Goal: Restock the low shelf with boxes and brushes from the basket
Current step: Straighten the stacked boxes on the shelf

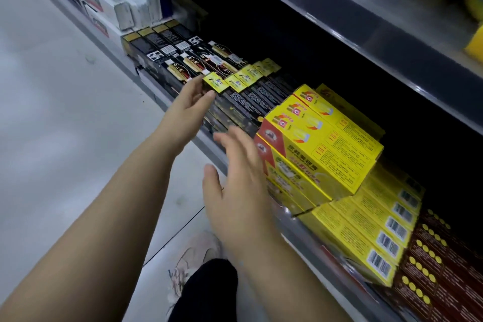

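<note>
The low shelf (209, 146) holds rows of long boxes. My left hand (187, 107) grips the front end of a black box with a yellow end flap (216, 83), thumb under and fingers on its left side; the box lies in a row of similar black boxes (251, 98). My right hand (235, 180) hovers open with fingers spread, just left of a tilted stack of yellow boxes (321, 144), and holds nothing. The basket and brushes are not in view.
Black-and-gold boxes (167, 57) and white boxes (122, 5) fill the shelf further left. Brown boxes with yellow dots (441, 264) lie at the right. An upper shelf edge (366, 31) overhangs. My shoe (193, 256) and dark trouser leg stand on the pale floor below.
</note>
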The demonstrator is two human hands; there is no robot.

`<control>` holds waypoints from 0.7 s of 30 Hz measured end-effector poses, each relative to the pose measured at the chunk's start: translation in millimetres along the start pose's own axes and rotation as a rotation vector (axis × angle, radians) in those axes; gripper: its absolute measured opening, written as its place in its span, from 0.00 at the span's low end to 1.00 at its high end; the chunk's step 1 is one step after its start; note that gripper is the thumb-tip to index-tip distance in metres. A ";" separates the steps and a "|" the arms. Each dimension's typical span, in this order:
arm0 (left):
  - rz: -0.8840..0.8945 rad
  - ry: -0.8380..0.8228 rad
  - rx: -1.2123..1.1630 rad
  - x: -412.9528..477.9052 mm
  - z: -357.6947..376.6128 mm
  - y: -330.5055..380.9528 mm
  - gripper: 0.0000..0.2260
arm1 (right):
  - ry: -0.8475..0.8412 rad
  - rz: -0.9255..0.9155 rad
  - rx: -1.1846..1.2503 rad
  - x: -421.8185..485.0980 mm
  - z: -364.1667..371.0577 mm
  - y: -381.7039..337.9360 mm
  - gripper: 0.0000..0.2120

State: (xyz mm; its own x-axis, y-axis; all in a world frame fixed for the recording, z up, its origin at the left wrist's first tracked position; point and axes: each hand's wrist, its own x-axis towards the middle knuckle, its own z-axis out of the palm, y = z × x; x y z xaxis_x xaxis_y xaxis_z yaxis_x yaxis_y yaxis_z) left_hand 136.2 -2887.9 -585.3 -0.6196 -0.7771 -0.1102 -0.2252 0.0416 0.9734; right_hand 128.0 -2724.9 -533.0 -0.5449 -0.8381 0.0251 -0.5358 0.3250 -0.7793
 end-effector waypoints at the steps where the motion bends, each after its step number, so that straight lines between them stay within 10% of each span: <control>1: -0.012 -0.007 -0.027 0.0 1.5 -1.5 0.23 | -0.009 -0.066 -0.128 17.2 -5.2 -8.8 0.21; 9: -0.016 0.030 -0.003 6.4 2.0 -5.9 0.19 | -0.137 -0.006 -0.942 119.4 -42.6 -34.0 0.01; 12: 0.005 0.030 0.026 5.8 -0.9 -7.6 0.20 | -0.183 0.081 -0.982 131.5 -39.8 -14.9 0.17; 16: 0.015 0.016 0.031 3.9 -0.8 -8.9 0.22 | -0.219 0.111 -0.924 138.3 -41.5 -6.0 0.04; 21: 0.024 0.015 0.076 6.1 3.6 -13.1 0.26 | -0.221 0.128 -0.863 137.9 -43.2 0.3 0.17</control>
State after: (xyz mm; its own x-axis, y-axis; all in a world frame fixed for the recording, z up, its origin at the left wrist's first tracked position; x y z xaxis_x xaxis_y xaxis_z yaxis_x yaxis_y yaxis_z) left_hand 132.6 -2891.0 -599.4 -0.6139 -0.7849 -0.0836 -0.2672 0.1071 0.9577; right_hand 24.9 -2821.5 -502.7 -0.5446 -0.8093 -0.2203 -0.8264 0.5626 -0.0238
